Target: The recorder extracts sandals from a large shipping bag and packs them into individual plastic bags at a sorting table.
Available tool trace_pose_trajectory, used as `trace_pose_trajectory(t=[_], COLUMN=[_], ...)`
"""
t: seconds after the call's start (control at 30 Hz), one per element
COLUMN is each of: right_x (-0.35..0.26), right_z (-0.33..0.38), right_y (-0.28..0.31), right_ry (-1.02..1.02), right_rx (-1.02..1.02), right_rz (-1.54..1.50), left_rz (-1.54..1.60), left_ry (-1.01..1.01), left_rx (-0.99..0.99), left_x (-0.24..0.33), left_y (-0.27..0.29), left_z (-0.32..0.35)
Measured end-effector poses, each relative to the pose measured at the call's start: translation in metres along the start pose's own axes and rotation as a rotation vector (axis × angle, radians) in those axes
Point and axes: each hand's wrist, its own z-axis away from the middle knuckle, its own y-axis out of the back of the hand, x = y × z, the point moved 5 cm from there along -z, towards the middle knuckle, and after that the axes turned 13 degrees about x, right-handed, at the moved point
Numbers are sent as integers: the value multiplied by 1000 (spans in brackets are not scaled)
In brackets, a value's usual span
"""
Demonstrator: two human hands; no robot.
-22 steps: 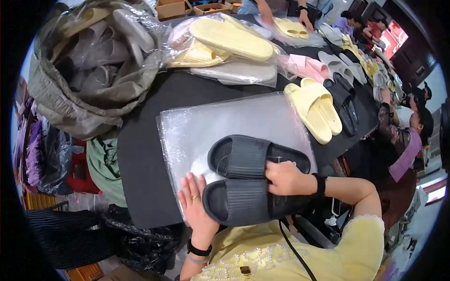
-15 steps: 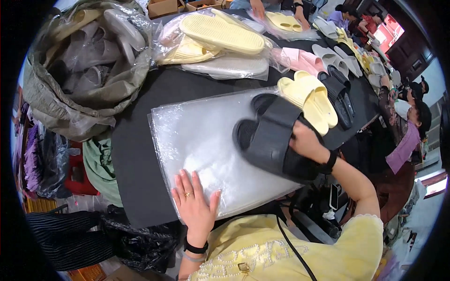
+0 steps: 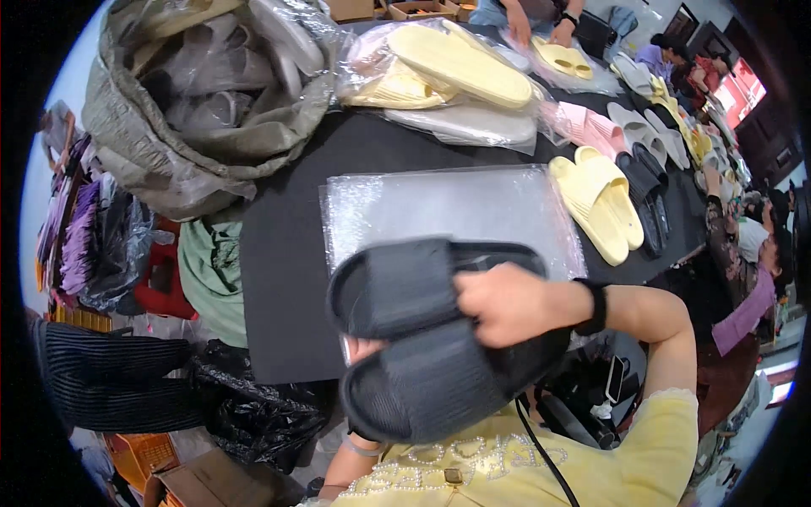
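My right hand (image 3: 507, 304) is closed on a pair of black slide slippers (image 3: 422, 380), gripping them at the inner edges between the straps. The pair is held above a stack of clear plastic bags (image 3: 456, 203), toward my body, with the toe ends pointing left. Only a little of my left hand (image 3: 365, 348) shows, between the toes of the two slippers; its fingers are mostly hidden behind them. Beyond the stack to the right lie yellow slippers (image 3: 596, 207) and another black pair (image 3: 646, 203).
A large sack (image 3: 203, 169) of bagged slippers stands at the far left. Bagged yellow and white slippers (image 3: 456, 68) are heaped at the back of the black table (image 3: 287, 279). Pink (image 3: 587, 122) and grey slippers (image 3: 650, 131) lie right. Another person's hands (image 3: 541, 29) work across the table.
My right hand has brought the black slippers left and toward my body, turning their toes left. They now cover most of my left hand, which lay flat on the bags before. The view has shifted.
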Motion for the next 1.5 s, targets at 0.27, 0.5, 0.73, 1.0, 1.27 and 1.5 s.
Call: trace_pose_trajectory(t=[0.27,0.5,0.73,1.0,1.27,1.5], right_x=[13,90,148,32,-2,-4], right_z=[-75,-124,-126,-63,-19,14], right_y=[-40,-20,15,40,-57,-21], right_ry=[186,-72,-223,123,152,145], right_rx=[87,388,652,582,171,314], right_rz=[28,229,57,35,172,120], left_rz=[-805,-1269,-899,-591,-537,-434], left_ry=[-346,-409,-606,-453,-476,-451], left_rx=[-276,-364,-170,427,233,273], left_x=[-28,14,35,81,84,80], left_y=[9,-20,-8,77,49,39], left_z=[6,-13,-4,-21,-43,-25])
